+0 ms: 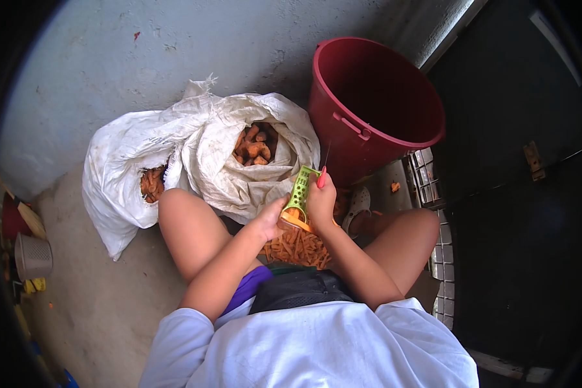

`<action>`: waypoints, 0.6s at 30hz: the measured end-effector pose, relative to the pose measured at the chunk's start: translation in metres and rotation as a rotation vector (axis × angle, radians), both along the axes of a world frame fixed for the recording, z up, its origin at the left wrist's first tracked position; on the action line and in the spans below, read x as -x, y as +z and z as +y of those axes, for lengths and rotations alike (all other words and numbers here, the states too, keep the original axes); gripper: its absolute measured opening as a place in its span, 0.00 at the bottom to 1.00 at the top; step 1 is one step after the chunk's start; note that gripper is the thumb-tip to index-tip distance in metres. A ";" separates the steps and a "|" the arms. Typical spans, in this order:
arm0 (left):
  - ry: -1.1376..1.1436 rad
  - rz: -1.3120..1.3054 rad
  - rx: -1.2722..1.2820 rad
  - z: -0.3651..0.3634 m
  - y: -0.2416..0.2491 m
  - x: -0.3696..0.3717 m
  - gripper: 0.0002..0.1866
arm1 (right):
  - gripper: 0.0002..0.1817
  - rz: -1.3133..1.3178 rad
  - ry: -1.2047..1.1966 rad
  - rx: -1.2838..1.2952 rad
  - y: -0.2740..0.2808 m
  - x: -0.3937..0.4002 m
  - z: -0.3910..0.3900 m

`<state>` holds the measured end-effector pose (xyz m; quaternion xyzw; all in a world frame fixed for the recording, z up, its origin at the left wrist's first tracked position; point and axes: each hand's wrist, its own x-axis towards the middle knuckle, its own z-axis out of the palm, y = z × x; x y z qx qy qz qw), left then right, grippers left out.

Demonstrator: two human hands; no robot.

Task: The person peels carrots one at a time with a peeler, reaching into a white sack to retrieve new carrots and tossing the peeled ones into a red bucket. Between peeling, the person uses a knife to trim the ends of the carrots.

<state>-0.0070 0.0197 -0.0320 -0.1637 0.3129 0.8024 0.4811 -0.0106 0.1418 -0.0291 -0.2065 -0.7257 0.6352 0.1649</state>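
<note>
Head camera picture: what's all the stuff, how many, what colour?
Wall: one, bluish, back
Floor: one, grey, left
Woven sacks: two, white, left
Rough chunks: many, orange, inside sacks
Round plastic tub: one, red, top
Cut strips: many, orange, low centre
Flat holed plastic tool: one, green, centre
Slim tool: one, red-handled, centre
Clog: one, grey, centre
Basket: one, grey, left
Clutter: unclear, mixed, left
Panel: one, black, right
Tiles: several, white, right
Shirt: one, white, bottom
Lap fabric: some, purple, low
Legs: two, bare, centre
Left hand: one, on green tool
Right hand: one, on slim tool
</note>
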 end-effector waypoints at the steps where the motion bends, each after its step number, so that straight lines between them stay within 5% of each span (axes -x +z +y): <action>1: 0.002 0.013 0.002 0.000 0.001 0.000 0.20 | 0.08 0.002 -0.016 -0.044 0.001 -0.001 -0.001; 11: 0.020 0.066 -0.028 0.004 -0.009 -0.001 0.19 | 0.07 -0.044 -0.048 -0.317 0.015 -0.006 0.000; 16: -0.238 0.191 0.040 -0.002 -0.002 -0.004 0.19 | 0.06 0.128 -0.240 -0.510 -0.006 0.014 0.035; 18: -0.347 0.246 0.001 -0.005 0.011 -0.008 0.19 | 0.07 0.013 -0.407 -0.481 -0.014 0.028 0.080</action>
